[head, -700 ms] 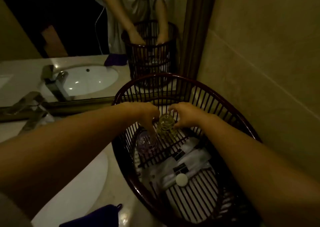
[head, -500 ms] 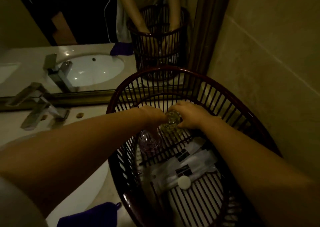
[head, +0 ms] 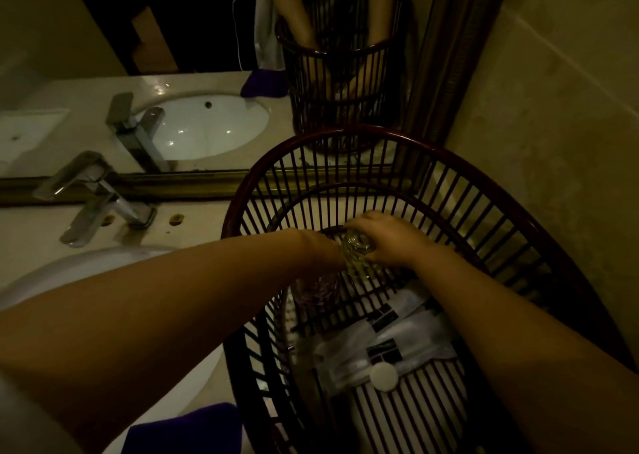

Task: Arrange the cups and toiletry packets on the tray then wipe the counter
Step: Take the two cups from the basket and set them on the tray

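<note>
The scene is dim, with a warm yellowish cast. The brightest areas are small glare spots on the white basin reflected in the mirror (head: 207, 125) and on the chrome faucet (head: 100, 197). The lower corners fall into deep shadow. Wide-angle distortion bows the slatted tray's rim (head: 345, 132) and the wall (head: 553, 107). Detail is soft and grainy throughout.

Lower centre: bare slats of dark slatted wooden tray (head: 428, 163) free near white round cap (head: 383, 376); white toiletry packets (head: 408, 336) & purple glass cup (head: 316, 292) crowd mid-frame.
</note>
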